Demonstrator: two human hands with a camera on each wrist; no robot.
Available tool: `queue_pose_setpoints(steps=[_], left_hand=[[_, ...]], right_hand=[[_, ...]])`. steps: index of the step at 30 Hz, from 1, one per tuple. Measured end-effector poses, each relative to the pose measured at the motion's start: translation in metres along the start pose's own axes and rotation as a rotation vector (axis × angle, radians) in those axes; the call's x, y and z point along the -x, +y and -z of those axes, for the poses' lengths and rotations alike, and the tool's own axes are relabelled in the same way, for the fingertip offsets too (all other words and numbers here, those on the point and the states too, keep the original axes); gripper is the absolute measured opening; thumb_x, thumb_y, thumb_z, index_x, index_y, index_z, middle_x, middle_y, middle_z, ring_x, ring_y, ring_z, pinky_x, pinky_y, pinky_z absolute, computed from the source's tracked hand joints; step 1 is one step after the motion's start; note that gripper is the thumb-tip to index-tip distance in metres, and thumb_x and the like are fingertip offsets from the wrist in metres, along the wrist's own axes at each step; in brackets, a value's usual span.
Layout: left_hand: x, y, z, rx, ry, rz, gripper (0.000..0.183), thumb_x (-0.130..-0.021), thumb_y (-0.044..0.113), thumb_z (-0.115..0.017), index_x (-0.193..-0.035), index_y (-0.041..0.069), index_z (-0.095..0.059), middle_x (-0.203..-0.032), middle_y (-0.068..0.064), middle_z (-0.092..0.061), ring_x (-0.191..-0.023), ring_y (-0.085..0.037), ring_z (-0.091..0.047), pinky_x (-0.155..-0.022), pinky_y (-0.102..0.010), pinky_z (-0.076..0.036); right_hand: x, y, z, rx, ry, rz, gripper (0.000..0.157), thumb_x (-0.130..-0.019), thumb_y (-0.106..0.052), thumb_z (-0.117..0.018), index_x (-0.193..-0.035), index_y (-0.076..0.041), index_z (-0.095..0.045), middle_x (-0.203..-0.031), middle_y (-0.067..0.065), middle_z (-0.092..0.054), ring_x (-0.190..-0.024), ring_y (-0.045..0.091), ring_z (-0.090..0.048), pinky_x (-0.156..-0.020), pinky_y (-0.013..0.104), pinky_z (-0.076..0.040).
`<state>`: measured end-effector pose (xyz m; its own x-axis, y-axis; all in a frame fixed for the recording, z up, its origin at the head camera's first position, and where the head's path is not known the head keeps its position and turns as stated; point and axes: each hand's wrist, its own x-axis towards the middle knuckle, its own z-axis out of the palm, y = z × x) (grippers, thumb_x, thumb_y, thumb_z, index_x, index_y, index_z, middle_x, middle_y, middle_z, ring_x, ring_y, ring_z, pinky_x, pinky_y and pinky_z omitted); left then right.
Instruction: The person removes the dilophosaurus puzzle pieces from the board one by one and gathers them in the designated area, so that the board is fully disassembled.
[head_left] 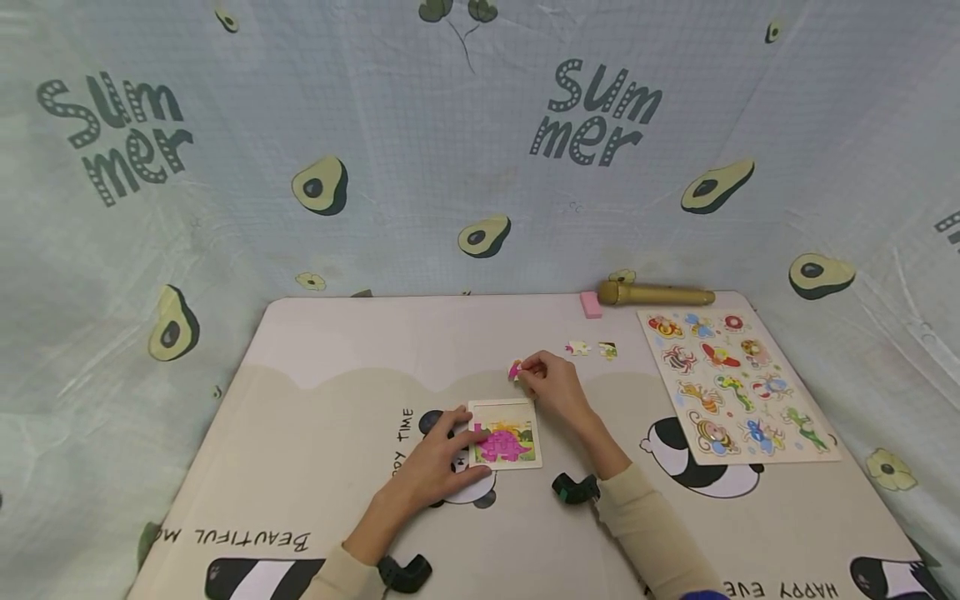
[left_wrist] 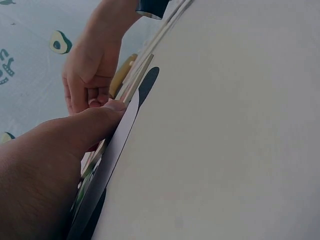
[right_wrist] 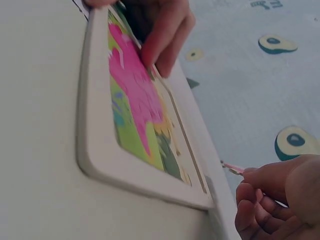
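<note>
A small puzzle tray (head_left: 504, 403) with a pale frame and a pink dinosaur picture (right_wrist: 132, 82) lies on the table. My left hand (head_left: 442, 454) rests on its left side, the thumb along the near edge and fingertips on the picture. In the left wrist view, the left thumb (left_wrist: 97, 122) lies against the tray's edge. Just beyond the tray, my right hand (head_left: 557, 387) pinches a pink puzzle piece (head_left: 514, 371) between thumb and fingers. The right wrist view has this piece (right_wrist: 233, 168) edge-on at the fingertips. A bare strip runs along the tray's far side inside the frame.
Two loose puzzle pieces, one pink and white (head_left: 578, 347) and one green and yellow (head_left: 608, 350), lie beyond the right hand. A large board of animal pictures (head_left: 738, 387) covers the table's right side. A pink block (head_left: 591, 305) and a gold microphone-shaped object (head_left: 656, 294) sit at the back edge.
</note>
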<state>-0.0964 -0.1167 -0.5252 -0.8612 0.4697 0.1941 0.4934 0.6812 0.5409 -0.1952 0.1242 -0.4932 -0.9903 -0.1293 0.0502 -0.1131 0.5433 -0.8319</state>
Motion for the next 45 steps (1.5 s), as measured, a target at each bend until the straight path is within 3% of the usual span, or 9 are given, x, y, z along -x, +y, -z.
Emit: queue_pose_setpoints(steps=[18, 27, 39, 45], left_hand=[[0.0, -0.001, 0.001, 0.035, -0.026, 0.029, 0.048, -0.088, 0.047, -0.073, -0.131, 0.026, -0.065, -0.153, -0.012, -0.042, -0.146, -0.032, -0.04, -0.11, -0.047, -0.048], [-0.001, -0.002, 0.005, 0.038, -0.037, 0.034, 0.049, -0.088, 0.047, -0.073, -0.131, 0.026, -0.065, -0.153, -0.012, -0.042, -0.147, -0.031, -0.04, -0.109, -0.046, -0.049], [-0.002, -0.003, 0.005, 0.037, -0.044, 0.026, 0.049, -0.089, 0.049, -0.071, -0.132, 0.026, -0.065, -0.154, -0.012, -0.041, -0.149, -0.032, -0.037, -0.109, -0.047, -0.048], [-0.002, -0.002, 0.006, 0.029, -0.029, 0.016, 0.049, -0.088, 0.048, -0.072, -0.131, 0.024, -0.065, -0.153, -0.013, -0.043, -0.148, -0.032, -0.039, -0.109, -0.047, -0.049]], right_hand=[[-0.027, 0.025, 0.025, 0.033, 0.121, -0.079, 0.018, -0.095, -0.011, -0.065, -0.106, 0.002, -0.068, -0.091, 0.016, -0.069, -0.069, 0.016, -0.062, -0.06, 0.021, -0.049], [-0.035, 0.033, 0.032, 0.065, 0.131, -0.138, 0.019, -0.097, -0.012, -0.063, -0.108, 0.003, -0.067, -0.089, 0.016, -0.068, -0.07, 0.017, -0.06, -0.062, 0.022, -0.048], [-0.036, 0.034, 0.032, 0.175, 0.198, -0.145, 0.02, -0.097, -0.013, -0.062, -0.105, 0.004, -0.067, -0.092, 0.018, -0.067, -0.081, 0.025, -0.058, -0.068, 0.028, -0.046], [-0.036, 0.034, 0.029, 0.206, 0.218, -0.106, 0.021, -0.093, -0.013, -0.065, -0.101, 0.006, -0.069, -0.089, 0.018, -0.066, -0.081, 0.026, -0.059, -0.07, 0.033, -0.049]])
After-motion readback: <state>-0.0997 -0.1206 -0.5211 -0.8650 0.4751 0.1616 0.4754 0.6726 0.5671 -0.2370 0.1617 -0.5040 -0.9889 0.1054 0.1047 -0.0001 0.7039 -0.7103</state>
